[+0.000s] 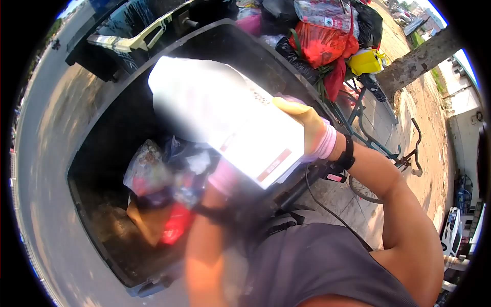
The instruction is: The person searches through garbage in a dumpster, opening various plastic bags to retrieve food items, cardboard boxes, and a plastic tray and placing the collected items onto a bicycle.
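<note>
A large white box, overexposed and printed with a reddish strip along one edge, is tilted above an open dark wheeled bin. My right hand, in a pale yellow glove with a pink cuff, is closed on the box's right side. Motion smears my left hand below the box; its pink cuff shows, but its fingers are hidden. Inside the bin lie a clear plastic bag of rubbish, a brown piece resembling cardboard and a red packet.
Behind the bin, red bags, black bags and a yellow bag are heaped by a tree trunk. A bicycle-like frame with handlebars stands on the right. Another bin is at upper left, beside a road.
</note>
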Available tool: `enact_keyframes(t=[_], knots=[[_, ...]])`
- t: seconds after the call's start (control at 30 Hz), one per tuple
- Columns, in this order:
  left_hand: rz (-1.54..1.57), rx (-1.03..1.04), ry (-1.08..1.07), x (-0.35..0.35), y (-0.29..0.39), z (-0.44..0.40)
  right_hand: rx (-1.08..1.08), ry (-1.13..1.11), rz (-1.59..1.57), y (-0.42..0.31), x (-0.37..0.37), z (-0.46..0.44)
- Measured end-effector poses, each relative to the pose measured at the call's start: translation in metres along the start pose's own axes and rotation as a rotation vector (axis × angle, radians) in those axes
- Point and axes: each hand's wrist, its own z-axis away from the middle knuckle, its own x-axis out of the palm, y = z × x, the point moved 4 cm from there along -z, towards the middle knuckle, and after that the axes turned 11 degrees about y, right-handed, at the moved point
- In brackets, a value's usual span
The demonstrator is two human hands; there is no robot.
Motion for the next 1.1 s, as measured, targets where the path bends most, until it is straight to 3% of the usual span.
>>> enact_keyframes(t=[0.03, 0.07, 0.17, 0.2, 0.27, 0.3, 0.4, 0.43, 0.47, 0.5, 0.57, 0.63, 0.7, 0.73, 0.77, 0.8, 0.87, 0.93, 1.0, 1.03, 1.07, 1.1], knots=[[-0.101, -0.029, -0.012, -0.007, -0.005, 0.005, -0.187, -0.033, 0.056, 0.001, -0.001, 0.005], [-0.215, -0.057, -0.018, -0.014, -0.01, 0.01, 0.26, -0.016, -0.338, 0.0, -0.004, 0.007], [-0.589, -0.17, -0.007, -0.039, -0.035, 0.03, 0.447, -0.068, -0.662, -0.004, -0.013, 0.013], [-0.684, -0.21, 0.0, -0.045, -0.044, 0.035, 0.349, -0.055, -0.518, -0.006, -0.026, 0.016], [-0.835, -0.291, 0.035, -0.061, -0.064, 0.045, 0.467, 0.037, -0.845, 0.025, -0.067, 0.036], [-0.891, -0.333, 0.059, -0.069, -0.075, 0.051, 0.517, 0.09, -1.007, 0.041, -0.087, 0.046], [-0.908, -0.48, 0.197, -0.102, -0.117, 0.081, 0.251, 0.452, -0.471, -0.01, -0.153, 0.086], [-0.902, -0.557, 0.189, -0.112, -0.119, 0.086, 0.339, 0.562, -0.677, -0.009, -0.173, 0.102], [-0.907, -0.394, 0.201, -0.124, -0.152, 0.098, 0.405, 0.691, -0.885, -0.008, -0.193, 0.119], [-0.789, -0.365, 0.267, -0.134, -0.188, 0.104, 0.351, 0.826, -0.88, -0.006, -0.21, 0.145], [-0.771, -0.332, 0.297, -0.146, -0.184, 0.102, 0.331, 1.042, -0.99, 0.003, -0.233, 0.208], [-0.734, -0.29, 0.329, -0.158, -0.193, 0.102, 0.417, 1.332, -0.776, 0.019, -0.238, 0.277], [-0.594, -0.304, 0.445, -0.174, -0.23, 0.118, 0.479, 1.48, -0.829, 0.061, -0.248, 0.353], [-0.502, -0.332, 0.522, -0.181, -0.251, 0.124, 0.474, 1.435, -0.851, 0.076, -0.251, 0.388], [-0.409, -0.537, 0.588, -0.183, -0.244, 0.12, 0.469, 1.393, -0.877, 0.074, -0.248, 0.392], [-0.251, -0.626, 0.682, -0.182, -0.227, 0.124, 0.531, 1.698, -0.8, 0.081, -0.25, 0.403], [-0.019, -0.723, 0.807, -0.175, -0.195, 0.124, 0.464, 1.728, -0.852, 0.097, -0.286, 0.402], [0.121, -0.737, 0.872, -0.171, -0.186, 0.126, 0.393, 1.698, -0.902, 0.125, -0.36, 0.386], [0.196, -0.792, 0.934, -0.147, -0.132, 0.109, 0.34, 1.647, -0.944, 0.16, -0.482, 0.334], [0.256, -0.83, 0.936, -0.132, -0.11, 0.095, 0.416, 1.731, -0.805, 0.162, -0.535, 0.289], [0.247, -0.865, 0.994, -0.129, -0.115, 0.092, 0.477, 1.595, -0.987, 0.198, -0.613, 0.268], [0.185, -0.881, 1.02, -0.118, -0.106, 0.084, 0.539, 1.662, -0.919, 0.198, -0.65, 0.234]])
